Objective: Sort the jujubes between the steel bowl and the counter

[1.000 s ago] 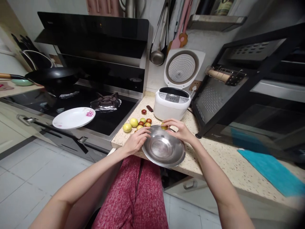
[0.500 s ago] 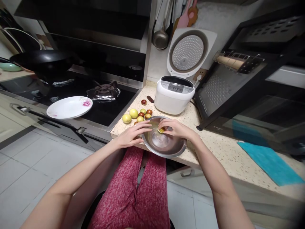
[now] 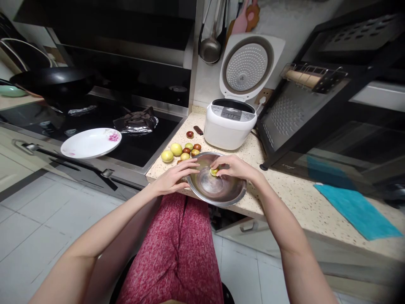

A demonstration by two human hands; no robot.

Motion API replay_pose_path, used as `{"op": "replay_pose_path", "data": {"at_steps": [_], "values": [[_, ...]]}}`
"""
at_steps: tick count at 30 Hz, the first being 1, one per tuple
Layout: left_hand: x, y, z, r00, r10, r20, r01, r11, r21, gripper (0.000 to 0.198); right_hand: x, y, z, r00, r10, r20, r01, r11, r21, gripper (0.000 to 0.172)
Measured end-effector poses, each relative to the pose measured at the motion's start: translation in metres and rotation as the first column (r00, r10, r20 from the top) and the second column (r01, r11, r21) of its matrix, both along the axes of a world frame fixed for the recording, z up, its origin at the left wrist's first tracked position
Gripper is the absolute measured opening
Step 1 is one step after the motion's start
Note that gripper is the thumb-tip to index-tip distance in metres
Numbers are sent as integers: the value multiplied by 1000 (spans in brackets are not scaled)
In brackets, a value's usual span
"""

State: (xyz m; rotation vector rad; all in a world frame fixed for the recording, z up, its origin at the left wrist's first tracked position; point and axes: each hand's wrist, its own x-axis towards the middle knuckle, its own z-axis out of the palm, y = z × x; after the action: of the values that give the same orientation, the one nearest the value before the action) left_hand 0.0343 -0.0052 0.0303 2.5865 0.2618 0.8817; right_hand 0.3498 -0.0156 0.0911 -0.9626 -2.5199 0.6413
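A steel bowl (image 3: 218,196) sits at the front edge of the counter. My left hand (image 3: 175,177) is at the bowl's left rim with its fingers stretched out and apart, holding nothing. Over the inside of the bowl, my right hand (image 3: 232,166) grips a small yellow-green jujube (image 3: 214,172) between thumb and fingers. Just behind the left rim lie several loose jujubes, some yellow-green (image 3: 176,149), others brown-red (image 3: 196,147). A single dark red jujube (image 3: 190,134) rests farther back.
Behind the bowl stands a white rice cooker (image 3: 230,131), its lid up. A small dark brown object (image 3: 198,130) lies beside it. To the left, a white plate (image 3: 90,143) rests on the stove by a wok (image 3: 53,82). On the right are a teal cloth (image 3: 359,211) and a black oven (image 3: 341,139).
The whole view has shifted slightly. My right hand still holds the jujube over the bowl, and my left hand stays by the rim.
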Motion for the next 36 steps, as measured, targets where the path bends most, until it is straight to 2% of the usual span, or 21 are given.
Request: {"op": "replay_pose_path", "data": {"at_steps": [6, 10, 13, 16, 18, 23, 26, 30, 33, 36], "values": [[1, 1, -3, 1000, 9, -5, -9, 1000, 7, 61, -1, 2, -4, 985, -29, -168, 50, 991, 125, 18], [3, 1, -5, 1000, 21, 2, -21, 1000, 3, 61, -5, 27, 0, 976, -84, -203, 133, 961, 243, 25], [3, 0, -5, 1000, 19, 13, -19, 1000, 2, 61, -15, 63, 7, 992, -65, -105, 95, 945, 314, 32], [4, 0, -4, 1000, 10, 26, -10, 1000, 2, 59, -31, 103, 7, 994, -85, 75, 53, 930, 364, 47], [5, 1, -5, 999, 2, 38, -2, 1000, 4, 58, -46, 127, 3, 966, -151, 209, 58, 916, 397, 55], [6, 3, -7, 998, -14, 64, 14, 1000, 5, 55, -80, 165, -11, 848, -245, 469, -3, 884, 468, 48], [6, 3, -7, 998, -3, 67, 2, 1000, 7, 56, -92, 177, -17, 793, -276, 543, -44, 863, 504, 46], [6, 3, -8, 997, 4, 71, -4, 1000, 1, 55, -99, 183, -20, 768, -262, 584, -87, 861, 502, 38], [7, 2, -7, 997, 3, 83, -3, 1000, 2, 54, -101, 179, -16, 763, -234, 602, -128, 859, 496, 28], [6, 2, -7, 997, -1, 79, 1, 1000, 4, 53, -99, 170, -7, 769, -207, 605, -163, 852, 498, 30]]}}
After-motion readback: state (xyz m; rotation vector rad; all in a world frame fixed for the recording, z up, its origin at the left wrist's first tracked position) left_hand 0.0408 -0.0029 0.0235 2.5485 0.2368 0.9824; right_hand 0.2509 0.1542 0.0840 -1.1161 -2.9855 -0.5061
